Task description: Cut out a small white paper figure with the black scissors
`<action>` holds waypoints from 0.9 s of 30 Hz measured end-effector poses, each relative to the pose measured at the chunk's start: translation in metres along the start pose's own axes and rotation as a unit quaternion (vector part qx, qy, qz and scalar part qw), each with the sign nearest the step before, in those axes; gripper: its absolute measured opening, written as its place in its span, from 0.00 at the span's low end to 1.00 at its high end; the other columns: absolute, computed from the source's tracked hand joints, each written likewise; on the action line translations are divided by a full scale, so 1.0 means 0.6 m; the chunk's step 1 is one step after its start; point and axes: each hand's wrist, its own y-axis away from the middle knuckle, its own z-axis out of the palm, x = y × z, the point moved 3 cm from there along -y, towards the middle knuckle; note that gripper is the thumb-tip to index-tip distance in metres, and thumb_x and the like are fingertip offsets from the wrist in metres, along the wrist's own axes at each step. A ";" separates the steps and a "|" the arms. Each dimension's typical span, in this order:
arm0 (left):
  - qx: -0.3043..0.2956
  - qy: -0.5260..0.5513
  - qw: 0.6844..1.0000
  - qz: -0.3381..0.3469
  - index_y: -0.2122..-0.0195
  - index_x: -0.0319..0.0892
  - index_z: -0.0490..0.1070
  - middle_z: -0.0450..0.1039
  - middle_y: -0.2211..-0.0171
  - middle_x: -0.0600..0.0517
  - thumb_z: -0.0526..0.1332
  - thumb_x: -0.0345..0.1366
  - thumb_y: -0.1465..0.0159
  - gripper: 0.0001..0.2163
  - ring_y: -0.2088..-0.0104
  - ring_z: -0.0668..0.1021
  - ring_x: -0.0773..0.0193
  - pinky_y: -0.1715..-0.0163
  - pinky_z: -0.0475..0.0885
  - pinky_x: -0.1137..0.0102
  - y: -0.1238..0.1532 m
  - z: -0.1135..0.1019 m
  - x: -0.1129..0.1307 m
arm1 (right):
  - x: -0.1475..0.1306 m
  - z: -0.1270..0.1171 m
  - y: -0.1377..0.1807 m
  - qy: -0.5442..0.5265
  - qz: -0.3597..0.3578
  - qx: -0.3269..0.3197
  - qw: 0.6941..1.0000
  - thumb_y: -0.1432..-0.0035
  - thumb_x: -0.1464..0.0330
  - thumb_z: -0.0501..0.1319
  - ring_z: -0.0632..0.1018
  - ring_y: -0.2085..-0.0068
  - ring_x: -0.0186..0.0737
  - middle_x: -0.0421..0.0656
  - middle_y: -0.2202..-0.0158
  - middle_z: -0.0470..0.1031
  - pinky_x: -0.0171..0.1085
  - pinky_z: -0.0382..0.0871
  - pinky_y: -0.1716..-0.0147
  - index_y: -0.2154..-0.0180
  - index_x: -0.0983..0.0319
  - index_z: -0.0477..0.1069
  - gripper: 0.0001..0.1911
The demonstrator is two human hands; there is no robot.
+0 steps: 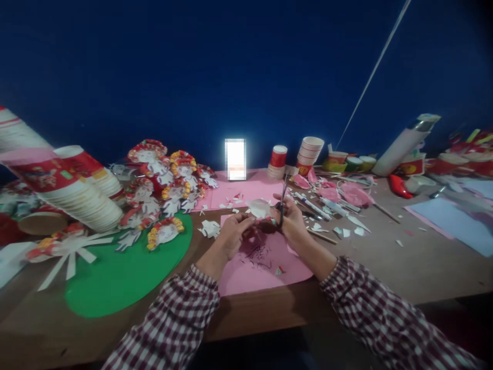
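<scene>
My right hand (293,222) is closed around a pair of scissors (281,211) with dark handles, its blades pointing up and away from me. Thumb and fingers of my left hand (232,237) pinch a small paper piece (259,207), pale at the top. Darker red parts show between the hands, and its full shape is hard to make out. Both hands are over a pink sheet (246,280) scattered with thin dark scraps. A white paper cutout (210,229) lies left of my left hand.
Several decorated paper figures (167,234) rest on and behind a green oval sheet (127,282) at left. Stacked paper cups (82,198) lean beside them. Pens (316,206), scraps and pink pieces (356,193) lie at right. Smaller cup stacks (310,151) stand by the blue wall.
</scene>
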 end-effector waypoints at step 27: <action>0.147 0.065 0.981 0.106 0.73 0.37 0.70 0.69 0.78 0.55 0.69 0.35 0.54 0.11 0.79 0.70 0.76 0.77 0.67 0.79 -0.004 -0.054 0.056 | -0.019 0.020 0.032 0.100 0.007 -0.241 0.965 0.49 0.58 0.64 0.68 0.74 0.33 0.38 0.75 0.66 0.33 0.64 0.75 0.58 0.62 0.68 0.19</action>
